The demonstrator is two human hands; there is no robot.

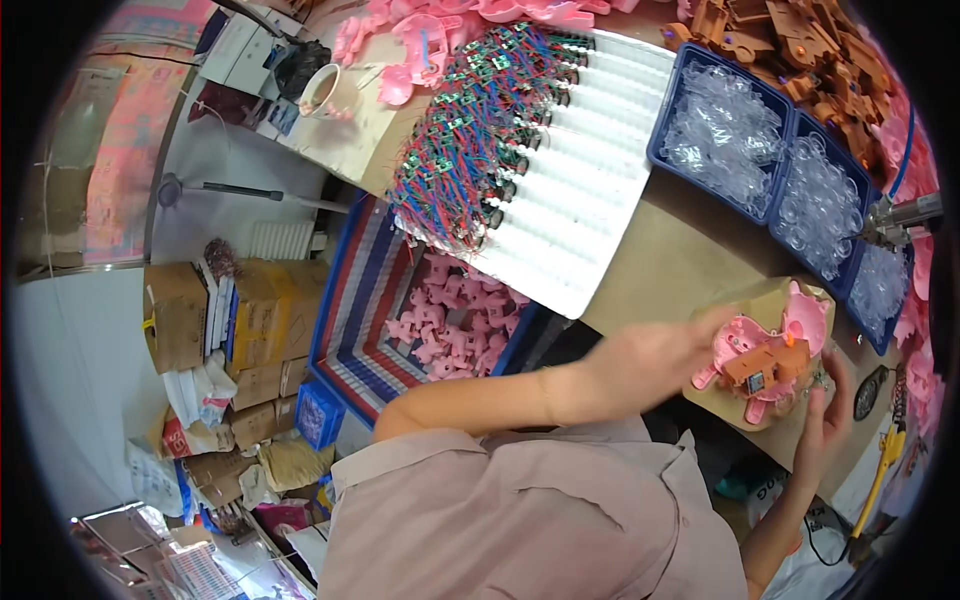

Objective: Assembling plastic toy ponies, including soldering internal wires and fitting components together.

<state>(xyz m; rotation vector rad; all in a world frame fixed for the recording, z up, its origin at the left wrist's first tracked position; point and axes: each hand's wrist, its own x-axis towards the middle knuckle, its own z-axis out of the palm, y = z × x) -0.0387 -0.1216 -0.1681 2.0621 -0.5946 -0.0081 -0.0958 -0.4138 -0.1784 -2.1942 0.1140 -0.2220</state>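
In front of me at the right, a pink plastic toy shell (737, 338) lies open on a tan block (722, 402). An orange-brown plastic mechanism housing (788, 360) sits in it. My left hand (640, 365) reaches across from the left, its fingertips at the shell's left edge; motion blurs the fingers, so I cannot tell whether they hold anything. My right hand (825, 408) is at the shell's right side, thumb and fingers curved around its edge and steadying it.
Blue bins (772, 215) of clear plastic parts line the right rear, with orange-brown housings (800, 40) behind. A white ridged tray (590, 180) carries bundled wired circuit boards (480, 120). Below it, a striped bag (350, 310) holds pink parts (455, 320). A yellow tool (888, 455) lies far right.
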